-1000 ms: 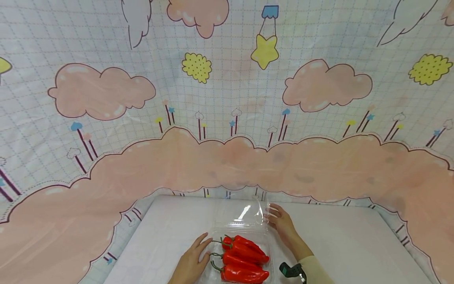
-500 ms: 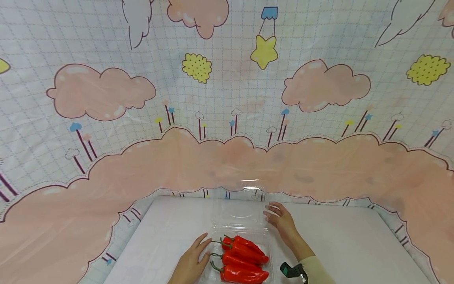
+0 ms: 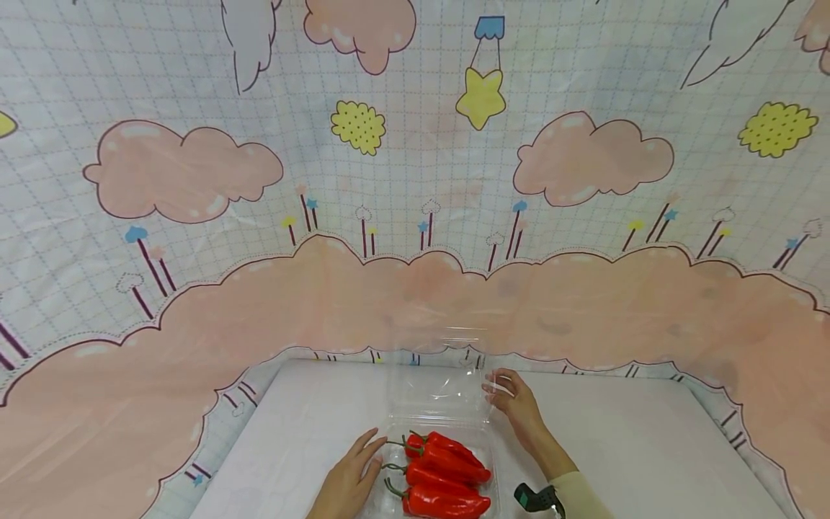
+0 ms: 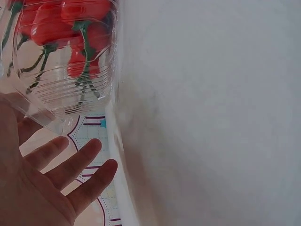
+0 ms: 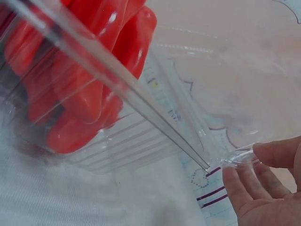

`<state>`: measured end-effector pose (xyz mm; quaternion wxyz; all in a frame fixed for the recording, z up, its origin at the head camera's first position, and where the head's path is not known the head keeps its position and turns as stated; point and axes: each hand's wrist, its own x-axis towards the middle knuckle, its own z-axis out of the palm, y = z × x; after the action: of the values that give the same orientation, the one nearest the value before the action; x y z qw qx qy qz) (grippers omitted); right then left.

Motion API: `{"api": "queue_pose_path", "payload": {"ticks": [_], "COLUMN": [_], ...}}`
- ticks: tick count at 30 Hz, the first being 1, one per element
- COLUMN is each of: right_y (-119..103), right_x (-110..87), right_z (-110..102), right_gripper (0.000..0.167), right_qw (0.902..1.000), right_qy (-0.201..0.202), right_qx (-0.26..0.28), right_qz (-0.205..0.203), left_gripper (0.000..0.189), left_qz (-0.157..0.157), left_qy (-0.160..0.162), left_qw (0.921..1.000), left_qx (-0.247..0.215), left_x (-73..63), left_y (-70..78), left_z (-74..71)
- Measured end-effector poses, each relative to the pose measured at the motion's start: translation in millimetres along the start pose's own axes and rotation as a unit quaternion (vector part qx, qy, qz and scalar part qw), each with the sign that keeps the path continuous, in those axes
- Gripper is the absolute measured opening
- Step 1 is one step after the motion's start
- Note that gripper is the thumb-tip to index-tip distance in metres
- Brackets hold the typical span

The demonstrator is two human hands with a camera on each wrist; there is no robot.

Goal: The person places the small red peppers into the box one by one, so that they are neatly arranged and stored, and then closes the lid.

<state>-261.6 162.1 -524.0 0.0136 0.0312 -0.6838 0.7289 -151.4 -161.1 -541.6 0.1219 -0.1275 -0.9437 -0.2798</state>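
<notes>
A clear plastic clamshell container lies at the near middle of the table, with several red peppers with green stems in its base. Its hinged lid is raised at the far side. At the lid's right edge, my right hand pinches the clear rim between thumb and fingers in the right wrist view. My left hand is at the base's left side, thumb and index finger near the rim. The other fingers spread out loosely in the left wrist view.
The white table extends to both sides of the container. A small black device is strapped at my right wrist by a pale sleeve. Behind the table hangs a patterned cloth with clouds and stars.
The lid has swung up to stand more upright, and the bright glare on it has faded. My right hand stays at its edge; the left hand and peppers are nearly still.
</notes>
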Motion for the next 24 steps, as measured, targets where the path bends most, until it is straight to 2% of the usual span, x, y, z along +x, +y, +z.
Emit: {"api": "queue_pose_path", "payload": {"ticks": [6,10,17,24], "right_y": [-2,-5,-8,-8], "right_x": [-1.5,-5.7,-11.4,-15.3], "right_z": [-2,-3,-4,-4], "right_gripper": [0.045,0.043,0.04,0.033], "right_qw": [0.9999,0.9995,0.996,0.9937], "right_qy": [-0.008,-0.014,-0.026,-0.019], "right_qx": [-0.005,-0.024,-0.064,-0.079], "right_qz": [-0.006,-0.014,-0.057,-0.077], "left_gripper": [0.037,0.039,0.041,0.042], "left_qz": [-0.012,-0.011,0.0,0.014], "left_qy": [0.005,0.035,0.096,0.135], "left_qw": [0.9999,0.9993,0.9949,0.9888], "left_qx": [-0.003,-0.003,-0.03,-0.061], "left_x": [5.9,12.9,26.8,46.0], "left_y": [1.5,4.1,6.2,15.8], "left_z": [-8.0,-15.0,-29.0,-44.8]}}
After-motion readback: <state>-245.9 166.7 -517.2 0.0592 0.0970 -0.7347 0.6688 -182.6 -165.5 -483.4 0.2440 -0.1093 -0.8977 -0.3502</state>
